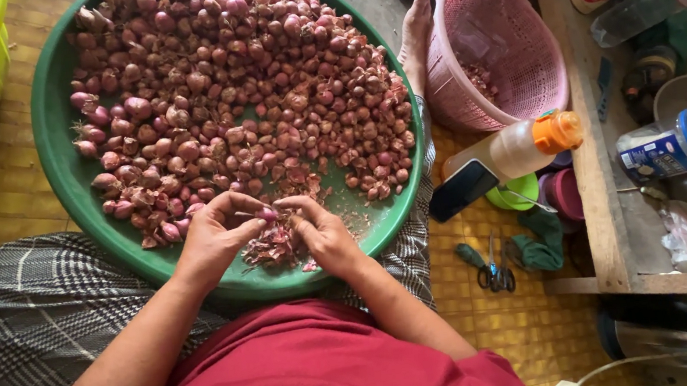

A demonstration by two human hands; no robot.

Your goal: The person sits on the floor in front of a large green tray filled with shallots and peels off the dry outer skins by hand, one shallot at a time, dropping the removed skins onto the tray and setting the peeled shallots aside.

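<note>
Lower centre of frame: left hand (217,236) and right hand (320,231) meet over the near rim of a big green tray (60,159), fingers narrowed together on one small shallot (267,215). Loose skins (273,246) piled just below. Shallot heap (239,74) fills the tray above. Pink basket (510,47) upper right
</note>
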